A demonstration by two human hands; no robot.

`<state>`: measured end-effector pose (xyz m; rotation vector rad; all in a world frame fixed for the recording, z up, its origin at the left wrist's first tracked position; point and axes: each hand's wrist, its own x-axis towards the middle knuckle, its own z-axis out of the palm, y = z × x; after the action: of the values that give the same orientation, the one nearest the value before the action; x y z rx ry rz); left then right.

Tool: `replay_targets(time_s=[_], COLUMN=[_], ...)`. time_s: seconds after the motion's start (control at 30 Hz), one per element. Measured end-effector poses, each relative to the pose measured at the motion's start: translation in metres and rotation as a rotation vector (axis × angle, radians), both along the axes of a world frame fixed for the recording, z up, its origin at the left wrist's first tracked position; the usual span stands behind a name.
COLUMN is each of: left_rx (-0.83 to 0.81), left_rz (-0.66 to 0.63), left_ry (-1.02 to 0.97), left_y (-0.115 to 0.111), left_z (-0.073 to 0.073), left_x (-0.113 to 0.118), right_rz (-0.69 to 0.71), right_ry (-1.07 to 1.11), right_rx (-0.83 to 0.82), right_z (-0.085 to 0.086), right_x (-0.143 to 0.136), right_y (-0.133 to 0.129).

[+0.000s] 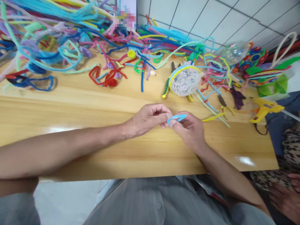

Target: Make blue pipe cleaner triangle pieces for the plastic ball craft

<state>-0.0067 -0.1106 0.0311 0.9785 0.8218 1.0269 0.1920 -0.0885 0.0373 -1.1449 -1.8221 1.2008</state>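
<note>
A light blue pipe cleaner (179,117), bent into a narrow pointed loop, is held between both hands above the wooden table. My left hand (154,117) pinches its left end between thumb and fingers. The thumb and fingers of my right hand (191,129) grip it from the other side. Just beyond the hands lies a round white-speckled piece (186,82) with a yellow and blue rim, resting over green-and-yellow-handled pliers (165,89). A yellow pipe cleaner (213,117) lies near my right hand.
Heaps of coloured pipe cleaners (53,25) cover the table's back. Small pliers (225,106) and a yellow glue gun (267,109) lie at right. Blue-handled scissors (22,80) are at far left. Another person's hand (284,198) shows at lower right, below the table edge (273,156).
</note>
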Motion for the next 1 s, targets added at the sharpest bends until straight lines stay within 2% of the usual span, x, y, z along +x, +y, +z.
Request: replay_targets(time_s=[0.2,0.33,0.6,0.83,1.0], left_rx=[0.106,0.134,-0.026,-0.062,-0.052], left_rz=[0.068,0.073,0.024,-0.016,-0.010], left_ry=[0.119,0.128,-0.116,-0.083,0.011], left_y=[-0.0061,-0.0071,-0.0047,0.0003,0.0012], left_z=[-0.0015,-0.0014,-0.0063,-0.0050,-0.0017], left_x=[0.0031,0.0025,0.0024,-0.0003,-0.0014], right_rz=[-0.010,-0.013,-0.009,0.011,0.009], right_ry=[-0.016,-0.014,0.011,0.007,0.017], right_rx=[-0.004,-0.015,-0.046,-0.074,-0.099], right_z=[-0.0022,-0.0017,0.0073,0.0044,0.0023], right_x=[-0.0002,-0.0003,-0.0022,-0.0019,-0.0010], right_y=[-0.0025,-0.0013,0.0038,0.0049,0.0048])
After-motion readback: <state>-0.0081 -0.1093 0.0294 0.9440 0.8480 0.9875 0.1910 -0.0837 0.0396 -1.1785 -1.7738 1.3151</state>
